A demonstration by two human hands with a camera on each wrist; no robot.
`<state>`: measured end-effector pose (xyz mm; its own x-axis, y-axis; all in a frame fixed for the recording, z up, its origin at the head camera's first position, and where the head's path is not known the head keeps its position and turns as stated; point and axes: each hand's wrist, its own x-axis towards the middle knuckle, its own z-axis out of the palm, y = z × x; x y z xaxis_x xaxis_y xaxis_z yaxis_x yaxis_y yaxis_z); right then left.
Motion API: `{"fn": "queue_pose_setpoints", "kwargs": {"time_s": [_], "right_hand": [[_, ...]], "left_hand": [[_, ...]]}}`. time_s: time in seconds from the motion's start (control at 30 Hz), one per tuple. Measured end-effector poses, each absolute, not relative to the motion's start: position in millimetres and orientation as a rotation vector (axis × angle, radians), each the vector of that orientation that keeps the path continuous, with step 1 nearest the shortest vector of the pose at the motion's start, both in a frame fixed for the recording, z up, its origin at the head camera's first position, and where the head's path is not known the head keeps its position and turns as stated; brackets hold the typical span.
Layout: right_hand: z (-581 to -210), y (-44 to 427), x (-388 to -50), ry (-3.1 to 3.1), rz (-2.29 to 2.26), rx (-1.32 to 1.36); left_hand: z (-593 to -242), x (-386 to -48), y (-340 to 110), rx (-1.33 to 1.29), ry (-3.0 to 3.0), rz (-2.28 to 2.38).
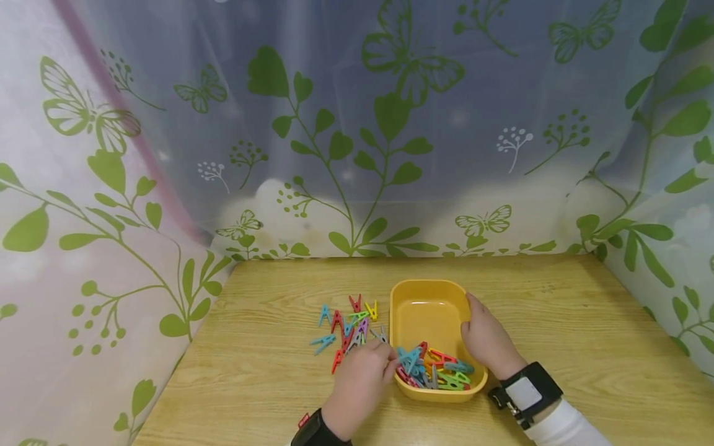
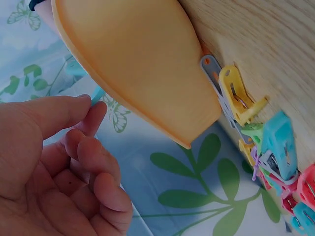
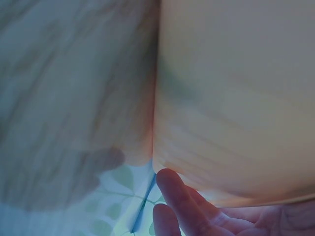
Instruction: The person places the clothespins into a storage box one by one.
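Note:
A yellow plastic tub [image 1: 429,395] stands on the table, with several coloured clothespins [image 1: 458,376] heaped in its near end. At its left rim my left hand [image 1: 361,379] pinches a light-blue clothespin [image 2: 97,95] between thumb and forefinger; the other fingers are curled in toward the palm. The clothespin is partly hidden behind the tub's rim in the left wrist view. My right hand [image 1: 491,341] grips the tub's right side, thumb at the rim and fingers along the outer wall. In the right wrist view some fingertips [image 3: 170,182] touch that wall.
A loose pile of clothespins [image 1: 347,331] in red, blue, green, purple and yellow lies left of the tub. A grey clothespin [image 2: 211,69] lies against the tub's wall. Patterned curtains [image 1: 334,155] surround the wooden table [image 1: 240,384] at the back and sides.

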<state>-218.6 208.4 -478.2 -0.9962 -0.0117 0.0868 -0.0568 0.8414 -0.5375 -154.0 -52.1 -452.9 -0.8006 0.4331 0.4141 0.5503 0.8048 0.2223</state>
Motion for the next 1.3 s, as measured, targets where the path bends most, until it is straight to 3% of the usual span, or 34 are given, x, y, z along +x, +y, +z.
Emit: {"fn": "queue_pose_setpoints", "kwargs": {"time_s": [0.43, 0.93, 1.3], "right_hand": [[-477.4, 207.1, -218.5, -2.945, 0.859, 0.049], [-477.2, 206.6, -217.2, -2.940, 0.837, 0.050], [-477.6, 207.0, -217.6, -2.940, 0.854, 0.042]], "left_hand": [[-455.3, -156.2, -55.9, -0.737, -2.626, -0.541], [-453.7, -170.0, -111.2, -0.272, -2.896, -0.483], [-466.3, -172.6, -122.0, -0.114, -3.019, -0.321]]}}
